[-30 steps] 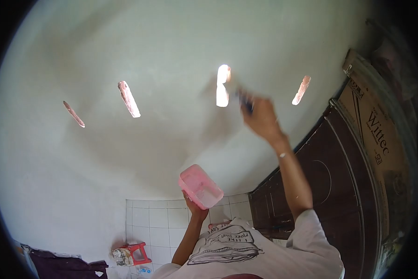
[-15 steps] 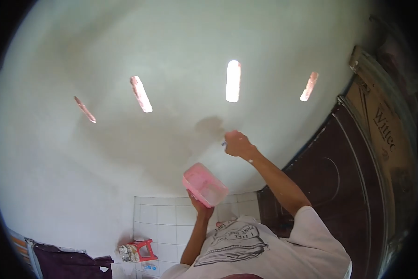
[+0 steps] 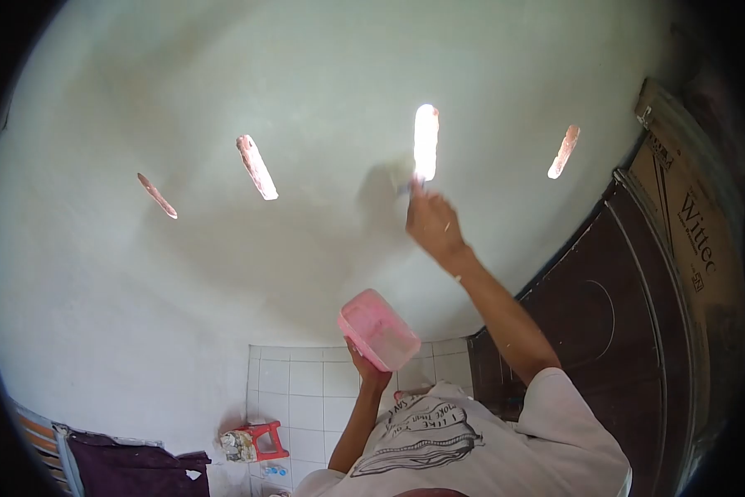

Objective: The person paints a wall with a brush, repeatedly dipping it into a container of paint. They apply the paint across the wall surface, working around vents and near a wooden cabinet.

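Observation:
My left hand (image 3: pixel 369 369) holds a pink plastic container (image 3: pixel 379 330) from below, with its open side showing a pale layer inside. Higher up, my right hand (image 3: pixel 436 225) is closed around a small flat tool (image 3: pixel 407 188), whose edge is at the pale wall (image 3: pixel 306 248). The tool is partly hidden by the fingers, just below a bright vertical slot (image 3: pixel 425 142) in the wall.
More slots (image 3: pixel 257 167) run across the wall. On the right stand a dark brown door (image 3: pixel 588 331) and a cardboard box (image 3: pixel 687 215). Low down are a red stool (image 3: pixel 267 441), white tiles (image 3: pixel 306 381) and dark purple cloth (image 3: pixel 132 468).
My right hand has moved up the wall with the tool, from well below the bright slot to its lower end. The view has shifted slightly; my left hand still holds the container.

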Available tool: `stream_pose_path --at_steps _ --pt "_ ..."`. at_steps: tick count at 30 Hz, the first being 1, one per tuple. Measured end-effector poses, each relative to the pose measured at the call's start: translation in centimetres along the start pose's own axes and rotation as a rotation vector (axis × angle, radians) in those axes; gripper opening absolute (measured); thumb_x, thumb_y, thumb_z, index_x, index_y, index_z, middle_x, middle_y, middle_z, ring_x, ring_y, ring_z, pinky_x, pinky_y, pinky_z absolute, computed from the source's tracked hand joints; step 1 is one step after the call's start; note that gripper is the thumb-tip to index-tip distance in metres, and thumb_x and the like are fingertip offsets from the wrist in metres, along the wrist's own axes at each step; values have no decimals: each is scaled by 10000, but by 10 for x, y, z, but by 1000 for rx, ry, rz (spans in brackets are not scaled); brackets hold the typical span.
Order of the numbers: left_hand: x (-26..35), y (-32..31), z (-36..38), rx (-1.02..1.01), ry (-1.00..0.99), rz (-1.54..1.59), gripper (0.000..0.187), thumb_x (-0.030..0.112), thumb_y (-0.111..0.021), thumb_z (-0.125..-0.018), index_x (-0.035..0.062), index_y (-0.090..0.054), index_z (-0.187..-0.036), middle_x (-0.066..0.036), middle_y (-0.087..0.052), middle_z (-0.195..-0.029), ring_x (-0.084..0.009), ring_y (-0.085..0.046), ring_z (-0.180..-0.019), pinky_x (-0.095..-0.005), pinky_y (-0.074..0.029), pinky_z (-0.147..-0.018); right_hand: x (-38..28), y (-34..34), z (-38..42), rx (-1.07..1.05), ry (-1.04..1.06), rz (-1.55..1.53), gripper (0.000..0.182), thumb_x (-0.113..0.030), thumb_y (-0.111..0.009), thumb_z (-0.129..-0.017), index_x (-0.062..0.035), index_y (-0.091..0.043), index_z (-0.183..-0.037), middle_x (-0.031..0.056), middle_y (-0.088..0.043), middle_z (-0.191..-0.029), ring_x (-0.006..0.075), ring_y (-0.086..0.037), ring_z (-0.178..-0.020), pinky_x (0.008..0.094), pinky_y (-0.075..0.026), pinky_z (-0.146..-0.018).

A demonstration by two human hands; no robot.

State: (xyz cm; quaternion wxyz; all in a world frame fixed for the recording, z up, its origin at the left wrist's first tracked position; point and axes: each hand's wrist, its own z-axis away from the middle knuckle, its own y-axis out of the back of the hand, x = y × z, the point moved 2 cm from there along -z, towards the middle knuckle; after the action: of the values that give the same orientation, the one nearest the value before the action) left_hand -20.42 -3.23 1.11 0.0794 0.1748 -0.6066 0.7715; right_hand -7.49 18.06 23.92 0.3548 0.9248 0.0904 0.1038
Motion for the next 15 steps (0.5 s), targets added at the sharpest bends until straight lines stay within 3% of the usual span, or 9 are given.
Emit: stream_pose_path --at_steps 3,4,6,8,9,10,11,13,15 --pt "4 7 0 -1 10 2 706 672 -333 -987 210 -325 -1521 -38 -442 -1481 -286 -433 -1361 -507 -372 -1131 -5 -24 58 -725 -44 -465 288 -92 -562 -826 7 -662 -1077 243 -667 -914 399 -677 -833 492 -566 -736" --pt "6 11 4 8 12 -6 706 672 -333 -987 210 -325 -1521 -38 -442 -1481 -286 -433 -1361 -507 -372 -1131 -4 -24 61 -733 -49 -474 288 -92 -562 -826 7 -662 -1077 243 -667 -914 399 -677 -833 492 -566 -736" --pt "8 9 0 -24 -42 12 701 666 -337 -989 213 -319 -1523 -37 -433 -1487 -284 -430 -1363 -503 -373 -1132 4 -21 35 -547 59 -568 134 -50 -566 -817 3 -660 -897 264 -644 -763 454 -646 -745 526 -527 -703" --pt "9 4 2 -17 -44 9 696 661 -339 -992 214 -315 -1525 -35 -427 -1491 -283 -428 -1364 -501 -371 -1134 14 10 -24 -219 23 -524 94 -45 -583 -819 4 -647 -869 271 -634 -731 442 -637 -717 512 -520 -703" --pt "9 2 4 -13 -47 5 692 656 -341 -994 215 -310 -1526 -33 -421 -1494 -282 -426 -1366 -499 -369 -1136 18 52 -55 -204 26 -516 85 -39 -576 -848 5 -647 -862 235 -631 -685 412 -623 -635 471 -514 -670" --pt "9 2 4 -4 -45 3 692 656 -341 -994 215 -310 -1526 -33 -421 -1494 -282 -426 -1366 -499 -369 -1136 20 78 -73 70 125 -359 91 -29 -562 -876 9 -645 -877 189 -607 -628 361 -595 -561 439 -499 -608" --pt "8 4 3 -11 -49 -7 688 652 -340 -997 216 -305 -1528 -32 -416 -1498 -282 -421 -1370 -497 -364 -1140 19 123 -97 -183 -60 -577 141 -99 -609 -855 23 -652 -912 227 -662 -789 369 -668 -751 453 -555 -601" --pt "9 4 3 -12 -46 -19 685 648 -340 -999 218 -300 -1530 -31 -412 -1501 -281 -416 -1374 -496 -359 -1144 13 141 -102 -57 -112 -688 168 -87 -629 -850 -2 -671 -989 194 -671 -764 336 -674 -704 404 -551 -558" --pt "9 5 3 -14 -63 -27 699 655 -341 -995 216 -288 -1537 -27 -400 -1511 -276 -401 -1387 -497 -347 -1152 5 82 -91 273 6 -367 418 -122 -647 -861 -49 -599 -1269 190 -704 -861 327 -703 -745 393 -564 -590"
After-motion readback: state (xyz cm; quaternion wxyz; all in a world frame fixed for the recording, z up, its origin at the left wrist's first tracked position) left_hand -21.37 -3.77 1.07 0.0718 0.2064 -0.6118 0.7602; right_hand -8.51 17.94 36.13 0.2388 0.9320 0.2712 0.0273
